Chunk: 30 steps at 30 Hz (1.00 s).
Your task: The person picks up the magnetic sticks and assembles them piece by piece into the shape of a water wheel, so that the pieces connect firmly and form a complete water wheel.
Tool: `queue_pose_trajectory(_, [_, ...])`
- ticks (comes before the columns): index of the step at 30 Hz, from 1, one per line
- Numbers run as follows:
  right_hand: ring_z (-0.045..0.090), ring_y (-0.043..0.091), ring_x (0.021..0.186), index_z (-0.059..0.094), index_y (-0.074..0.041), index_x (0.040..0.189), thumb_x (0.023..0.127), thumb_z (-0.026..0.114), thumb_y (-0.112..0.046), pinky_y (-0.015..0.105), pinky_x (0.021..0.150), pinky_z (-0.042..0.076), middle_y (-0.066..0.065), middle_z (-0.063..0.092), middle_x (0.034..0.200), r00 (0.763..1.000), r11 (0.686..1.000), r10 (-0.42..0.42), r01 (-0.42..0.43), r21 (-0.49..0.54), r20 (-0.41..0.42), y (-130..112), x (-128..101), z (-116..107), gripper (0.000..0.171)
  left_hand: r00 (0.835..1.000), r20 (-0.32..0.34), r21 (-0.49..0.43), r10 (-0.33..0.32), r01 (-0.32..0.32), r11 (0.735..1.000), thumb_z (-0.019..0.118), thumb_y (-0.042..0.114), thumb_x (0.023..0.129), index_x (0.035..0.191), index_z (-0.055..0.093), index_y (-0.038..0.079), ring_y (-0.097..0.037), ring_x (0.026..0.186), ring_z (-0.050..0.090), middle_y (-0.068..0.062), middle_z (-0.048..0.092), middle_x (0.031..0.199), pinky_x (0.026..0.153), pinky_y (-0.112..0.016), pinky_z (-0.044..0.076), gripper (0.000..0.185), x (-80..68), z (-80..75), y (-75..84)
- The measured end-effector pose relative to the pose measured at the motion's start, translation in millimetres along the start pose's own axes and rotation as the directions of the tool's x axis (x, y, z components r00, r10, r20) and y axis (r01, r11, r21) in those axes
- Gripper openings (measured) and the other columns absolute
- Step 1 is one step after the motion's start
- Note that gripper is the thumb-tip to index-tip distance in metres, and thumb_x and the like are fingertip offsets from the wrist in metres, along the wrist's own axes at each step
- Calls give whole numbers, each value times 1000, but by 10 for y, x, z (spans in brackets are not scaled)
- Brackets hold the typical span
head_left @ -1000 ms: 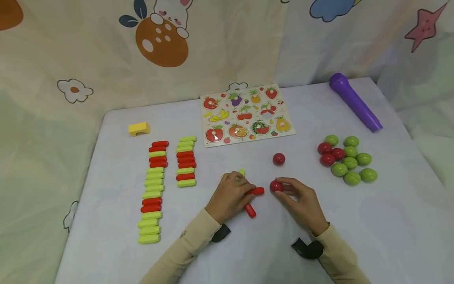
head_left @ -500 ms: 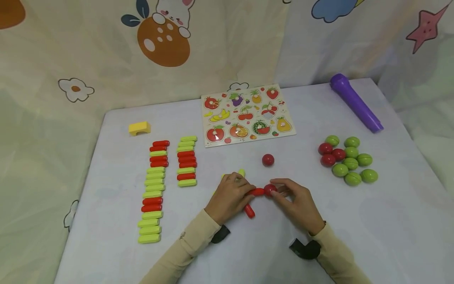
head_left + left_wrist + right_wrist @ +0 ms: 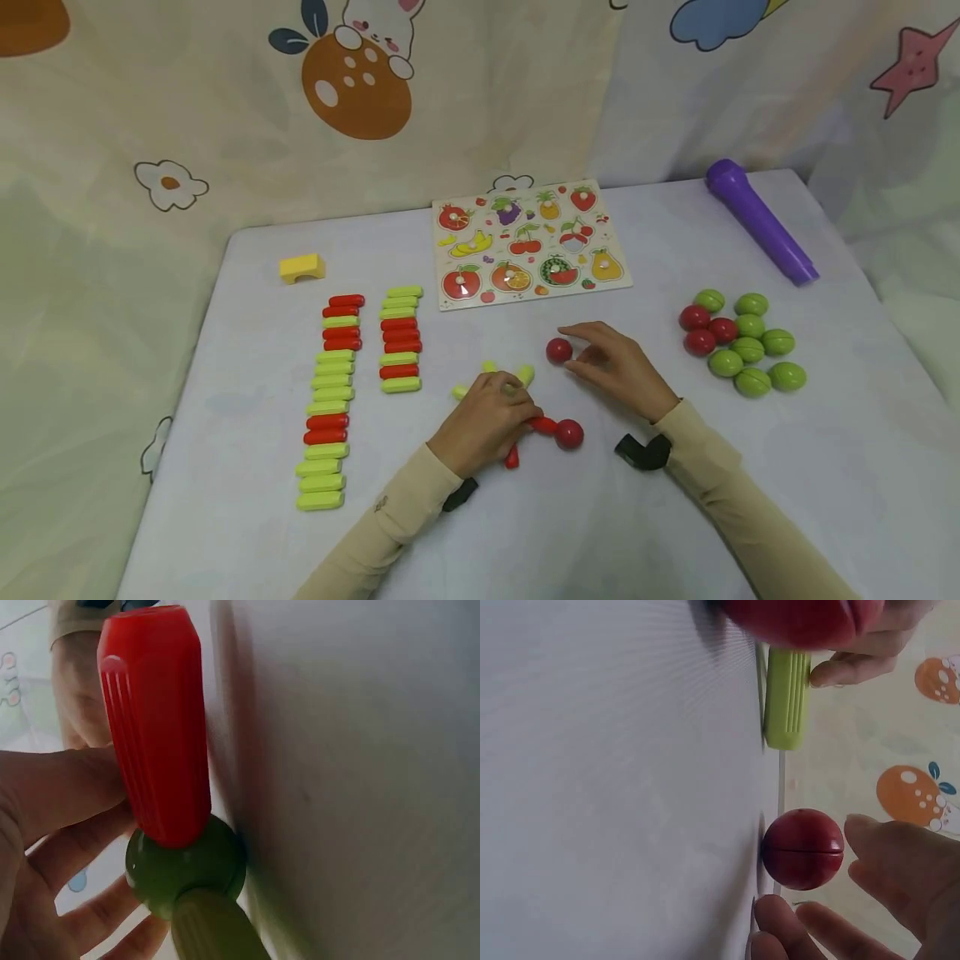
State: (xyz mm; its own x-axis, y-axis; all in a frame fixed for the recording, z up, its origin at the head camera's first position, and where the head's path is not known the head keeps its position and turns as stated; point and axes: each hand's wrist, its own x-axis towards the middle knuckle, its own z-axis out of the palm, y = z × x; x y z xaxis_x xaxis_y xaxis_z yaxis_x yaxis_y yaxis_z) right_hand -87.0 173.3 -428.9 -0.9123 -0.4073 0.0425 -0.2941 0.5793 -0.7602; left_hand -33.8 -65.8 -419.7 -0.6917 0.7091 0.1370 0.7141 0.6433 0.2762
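my right hand [image 3: 611, 367] has left the red ball [image 3: 569, 434] it was pressing onto the stick half a second ago and moved up the table to the loose red ball [image 3: 558, 350]; its fingers are loosely spread around that ball, thumb and fingertips close, and in the right wrist view i can't tell whether they touch it yet. the first ball now sits on the end of a red stick [image 3: 543, 425], free of my right hand. the loose ball lies a bit nearer the hands than it did before. my left hand [image 3: 487, 417] is as it was, fingers curled over the cluster of sticks, gripping it against the table; the left wrist view shows a red stick plugged into a green ball [image 3: 186, 866] there.

the work sits on a pale table [image 3: 225, 533]. two rows of red and green sticks [image 3: 330, 400] lie to the left, a yellow block [image 3: 302, 267] beyond them, a fruit puzzle board [image 3: 528, 243] at the back, a purple tube [image 3: 759, 221] far right, and a heap of red and green balls [image 3: 742, 342] near it. a cartoon-print curtain [image 3: 225, 108] hangs behind.
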Motion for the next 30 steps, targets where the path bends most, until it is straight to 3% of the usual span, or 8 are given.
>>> queue_pose_trajectory(6, [60, 14, 88, 62, -12, 123, 84, 73, -11, 37, 83, 52, 2, 65, 113, 999, 1000, 6, -6, 5, 32, -39, 50, 60, 40, 997, 69, 19, 30, -31, 999, 74, 14, 83, 103, 75, 23, -20, 118, 51, 10, 71, 98, 105, -39, 36, 22, -55, -64, 9])
queue_pose_trajectory(10, [60, 15, 88, 64, -12, 116, 83, 75, -10, 35, 80, 52, 1, 66, 109, 1000, 1000, 12, -12, -4, 7, -35, 35, 93, 35, 991, 130, -47, 21, -15, 999, 72, 12, 83, 103, 74, 20, -23, 122, 51, 9, 71, 99, 111, -45, 30, 22, -96, -129, -7])
queue_pose_trajectory(13, [60, 15, 86, 63, -13, 112, 82, 75, -12, 32, 76, 51, -1, 67, 104, 1000, 1000, 2, -2, 1, -1, -31, 27, 131, 32, 991, 130, -99, 3, 10, 995, 69, 14, 84, 99, 74, 18, -22, 120, 52, 8, 71, 94, 111, -46, 29, 16, -106, -167, -21])
queue_pose_trajectory(17, [58, 13, 83, 62, -15, 110, 83, 76, -15, 28, 72, 50, -3, 67, 98, 1000, 1000, 7, -7, 16, 7, -38, 21, 179, 30, 999, 34, -61, -34, 36, 998, 69, 23, 86, 98, 73, 18, -16, 102, 55, 6, 68, 94, 95, -34, 42, 13, -55, -159, -37])
queue_pose_trajectory(21, [58, 13, 81, 61, -13, 112, 82, 76, -13, 27, 71, 51, -1, 67, 100, 1000, 999, 22, -22, 32, 5, -32, 1, 203, 34, 996, -49, 53, -77, 80, 995, 72, 28, 84, 105, 71, 16, -14, 82, 49, 2, 66, 95, 72, -27, 41, 24, 28, -114, -41])
queue_pose_trajectory(30, [59, 13, 78, 60, -11, 117, 82, 75, -11, 24, 70, 51, 0, 66, 103, 1000, 997, 26, -26, 70, 3, -12, -43, 175, 38, 992, -26, 110, -125, 127, 986, 71, 16, 79, 99, 73, 13, -15, 69, 42, 1, 65, 82, 61, -24, 36, 20, 117, -25, -27])
